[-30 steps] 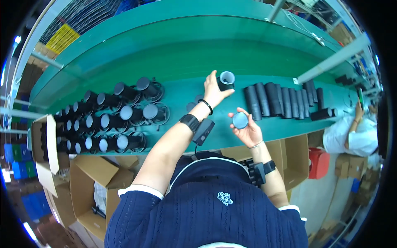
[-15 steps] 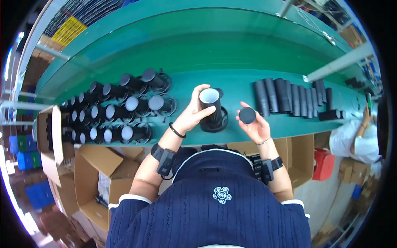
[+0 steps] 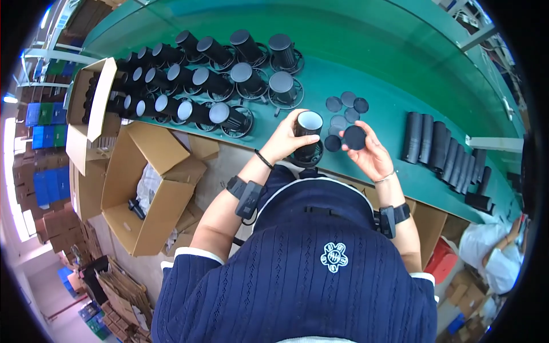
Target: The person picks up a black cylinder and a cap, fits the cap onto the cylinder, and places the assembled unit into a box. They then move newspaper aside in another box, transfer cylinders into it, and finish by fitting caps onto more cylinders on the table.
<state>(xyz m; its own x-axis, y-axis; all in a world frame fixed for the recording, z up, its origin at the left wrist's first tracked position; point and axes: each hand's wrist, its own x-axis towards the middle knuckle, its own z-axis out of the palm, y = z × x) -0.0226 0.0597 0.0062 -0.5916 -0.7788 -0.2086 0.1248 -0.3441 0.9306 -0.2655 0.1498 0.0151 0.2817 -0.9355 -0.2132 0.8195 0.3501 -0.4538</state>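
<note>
My left hand (image 3: 290, 137) is wrapped round an upright black cylinder (image 3: 309, 121) with a pale inside and an open top. The cylinder's foot, a dark round base (image 3: 307, 158), is at the bench's near edge. Just to the right, my right hand (image 3: 373, 155) holds a flat black round disc (image 3: 354, 138) by its rim, face up and apart from the cylinder. Beyond my hands, several loose dark discs (image 3: 347, 99) lie on the green bench (image 3: 380, 114); one disc (image 3: 332, 143) lies between my two hands.
Rows of capped black cylinders on ring bases (image 3: 241, 72) fill the bench's left side. Several black tubes (image 3: 426, 137) lie at right. An open cardboard box (image 3: 123, 171) stands below left. Another person in white (image 3: 492, 251) is at far right, near a red container (image 3: 441, 260).
The view has turned, so the bench slants and the rows sit higher. My hands keep their holds, the disc slightly closer to the cylinder. Several loose discs now show on the bench.
</note>
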